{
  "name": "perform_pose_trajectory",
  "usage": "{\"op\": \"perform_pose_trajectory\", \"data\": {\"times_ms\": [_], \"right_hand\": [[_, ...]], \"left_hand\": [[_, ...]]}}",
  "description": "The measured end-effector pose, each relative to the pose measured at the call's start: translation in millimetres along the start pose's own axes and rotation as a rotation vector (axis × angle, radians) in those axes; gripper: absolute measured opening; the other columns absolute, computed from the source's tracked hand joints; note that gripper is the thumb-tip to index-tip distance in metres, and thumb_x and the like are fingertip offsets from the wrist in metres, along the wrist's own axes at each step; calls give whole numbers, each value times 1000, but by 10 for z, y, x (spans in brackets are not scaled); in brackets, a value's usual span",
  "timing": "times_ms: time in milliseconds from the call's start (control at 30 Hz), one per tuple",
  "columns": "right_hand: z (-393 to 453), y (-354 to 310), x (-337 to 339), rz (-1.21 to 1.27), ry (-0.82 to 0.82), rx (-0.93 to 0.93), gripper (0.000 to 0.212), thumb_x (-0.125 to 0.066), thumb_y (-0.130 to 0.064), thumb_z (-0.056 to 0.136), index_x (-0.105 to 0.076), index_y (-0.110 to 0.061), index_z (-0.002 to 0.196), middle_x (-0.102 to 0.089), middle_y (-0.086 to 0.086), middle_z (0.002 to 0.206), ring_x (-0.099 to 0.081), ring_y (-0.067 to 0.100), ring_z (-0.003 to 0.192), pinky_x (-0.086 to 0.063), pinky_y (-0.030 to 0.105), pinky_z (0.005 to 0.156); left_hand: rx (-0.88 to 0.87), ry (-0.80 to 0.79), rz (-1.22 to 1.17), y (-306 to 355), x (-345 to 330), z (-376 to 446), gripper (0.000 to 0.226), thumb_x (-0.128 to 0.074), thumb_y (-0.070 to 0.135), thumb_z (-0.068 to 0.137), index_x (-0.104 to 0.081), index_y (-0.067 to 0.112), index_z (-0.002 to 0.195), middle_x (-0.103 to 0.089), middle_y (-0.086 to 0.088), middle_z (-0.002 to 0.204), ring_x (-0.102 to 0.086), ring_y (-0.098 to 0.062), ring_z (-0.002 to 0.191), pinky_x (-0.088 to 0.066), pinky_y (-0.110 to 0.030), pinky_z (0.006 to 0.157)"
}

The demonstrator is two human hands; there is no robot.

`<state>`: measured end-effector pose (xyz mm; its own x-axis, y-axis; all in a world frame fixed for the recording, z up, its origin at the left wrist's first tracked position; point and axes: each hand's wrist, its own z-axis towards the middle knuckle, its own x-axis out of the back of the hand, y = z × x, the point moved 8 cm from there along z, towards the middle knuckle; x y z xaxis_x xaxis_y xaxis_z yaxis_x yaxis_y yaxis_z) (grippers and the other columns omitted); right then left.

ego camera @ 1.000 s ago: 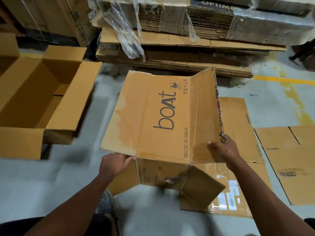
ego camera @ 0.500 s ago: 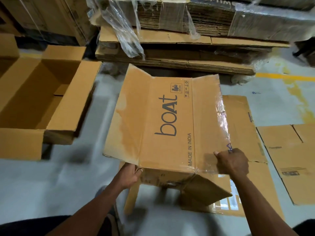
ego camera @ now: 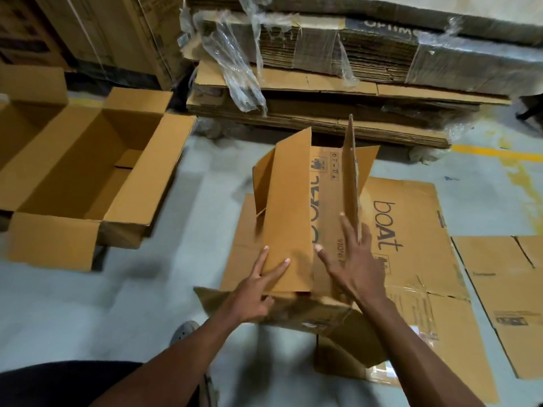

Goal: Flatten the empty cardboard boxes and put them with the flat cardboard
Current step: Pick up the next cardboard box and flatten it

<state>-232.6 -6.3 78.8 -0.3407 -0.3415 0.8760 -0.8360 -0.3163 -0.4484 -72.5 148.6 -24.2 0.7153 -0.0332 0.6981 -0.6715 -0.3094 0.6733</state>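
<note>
Hands work a half-collapsed brown "boat" printed cardboard box [ego camera: 324,207] on the grey floor, lying over a flattened brown cardboard sheet [ego camera: 411,230]. Left hand [ego camera: 254,292] has straight fingers pressed on the near brown flap [ego camera: 289,218]. Right hand [ego camera: 354,265] is spread wide, fingers against the upright narrow flap [ego camera: 351,177], gripping nothing. An open empty brown carton [ego camera: 88,171] sits to the left

Floor [ego camera: 111,312]: smooth pale grey concrete, scuffed | Floor marking: yellow painted line [ego camera: 499,152] at right, with worn yellow smears nearer the camera | Rear left: tall brown carton wall [ego camera: 97,27], strapped, dark gap at its base | Lighting: even, overhead, soft shadows on the floor | Walls, windows: outside the view
</note>
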Motion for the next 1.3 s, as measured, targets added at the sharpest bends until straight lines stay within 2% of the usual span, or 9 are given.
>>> {"op": "perform_pose_trajectory", "data": {"times_ms": [100,300,400,533,833,933,1033,1200,1300], "right_hand": [[-72,-177,-272,-265,-59,-29,92,-37,-95,71,-59,-28,130,15,5,167,-69,37,99,-52,33,70],[145,-191,-212,-141,23,-60,63,-69,-60,80,-53,-26,130,-15,4,160,-67,35,97,-56,45,81],[427,12,15,-11,43,-98,63,-60,-60,84,-50,-23,134,-50,8,135,-65,35,98,-55,52,85],[736,594,226,27,62,-213,53,-66,-42,87,-54,-21,135,-63,11,121,-64,37,104,-53,47,86],[593,2308,-991,138,-375,-568,82,-80,-19,81,-35,-11,150,-59,22,130,-60,40,113,-52,46,91],[198,2587,-1493,204,-521,-749,77,-72,-16,90,-28,-8,153,-55,13,111,-58,27,88,-51,38,73],[-110,2686,-1982,229,-641,-849,73,-69,-23,93,-26,-10,150,-51,16,125,-54,33,111,-49,48,93],[-134,2875,-2288,134,-390,-978,116,-89,-40,65,-16,-13,151,-20,20,154,-32,39,140,-37,50,112],[52,2777,-2284,230,-355,-918,123,-93,-34,59,-13,-15,150,-29,24,151,-38,41,136,-39,52,112]], "left_hand": [[-56,2,-33,152,-29,-45,91,-60,19,90,-9,64,151,26,16,166,-62,-26,125,-58,-32,96],[78,33,81,-98,54,102,100,-65,35,94,13,66,147,20,15,168,-66,-25,117,-59,-40,89],[209,77,111,-428,236,251,98,-59,29,98,20,58,150,-27,-3,166,-65,-33,118,-57,-46,90],[468,108,156,-838,382,431,51,-55,48,97,-45,25,141,-67,-8,130,-66,-33,112,-54,-42,91],[354,80,474,-1120,87,943,76,-62,47,93,-30,21,157,-33,-5,163,-21,-26,154,-7,-43,128],[371,19,449,-1291,-154,943,74,-62,43,94,-30,22,157,-36,-2,161,-29,-24,150,-15,-44,124],[666,-79,121,-1787,-528,690,81,-72,42,87,-34,17,154,-39,-12,157,-41,-33,142,-35,-45,116],[1055,6,-227,-2822,-1253,118,95,-90,46,57,-45,13,134,-56,-14,129,-58,-40,122,-52,-48,100],[993,32,-399,-2729,-1353,55,54,-93,15,69,-52,18,104,-54,-13,119,-56,-43,125,-49,-51,106]]}}
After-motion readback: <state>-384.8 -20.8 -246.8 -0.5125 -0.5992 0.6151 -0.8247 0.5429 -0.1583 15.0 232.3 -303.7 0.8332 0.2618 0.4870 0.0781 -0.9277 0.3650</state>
